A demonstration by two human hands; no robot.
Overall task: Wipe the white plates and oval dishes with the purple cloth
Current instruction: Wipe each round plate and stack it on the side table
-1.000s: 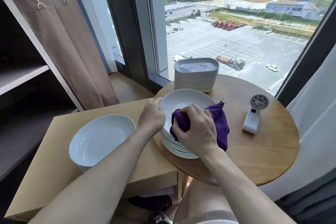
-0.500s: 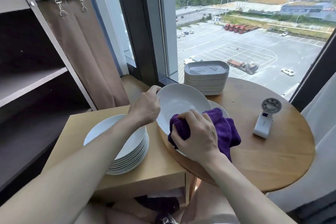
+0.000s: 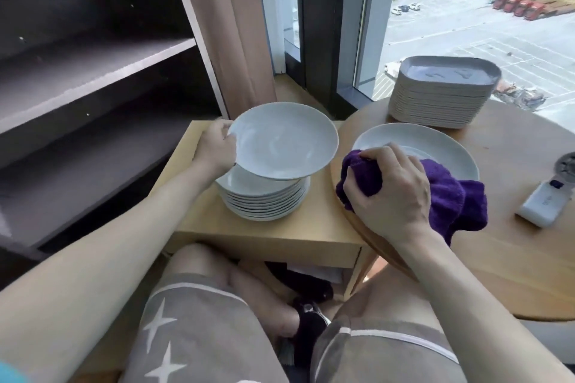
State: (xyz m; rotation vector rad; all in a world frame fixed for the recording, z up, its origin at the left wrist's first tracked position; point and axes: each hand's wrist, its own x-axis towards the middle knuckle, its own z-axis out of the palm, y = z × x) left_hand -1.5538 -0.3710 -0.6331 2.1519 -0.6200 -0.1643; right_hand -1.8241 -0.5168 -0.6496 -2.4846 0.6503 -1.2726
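My left hand [image 3: 217,151] grips the left rim of a white plate [image 3: 284,140], holding it just above a stack of white plates [image 3: 264,200] on the low square wooden table [image 3: 280,233]. My right hand [image 3: 392,190] clutches the bunched purple cloth [image 3: 451,199] over the near edge of another white plate [image 3: 417,144], which lies on the round wooden table [image 3: 513,258]. A stack of oval dishes [image 3: 441,93] stands at the back of the round table by the window.
A small white handheld fan [image 3: 547,199] lies on the round table at the right. Dark shelves [image 3: 93,71] and a brown curtain [image 3: 224,25] stand to the left. The window glass is just behind the tables. My knees are below the table edges.
My left hand lifted the top plate off the right pile and carried it left, over the stack on the square table. My right hand kept the cloth by the right plates. The view swung left and down.
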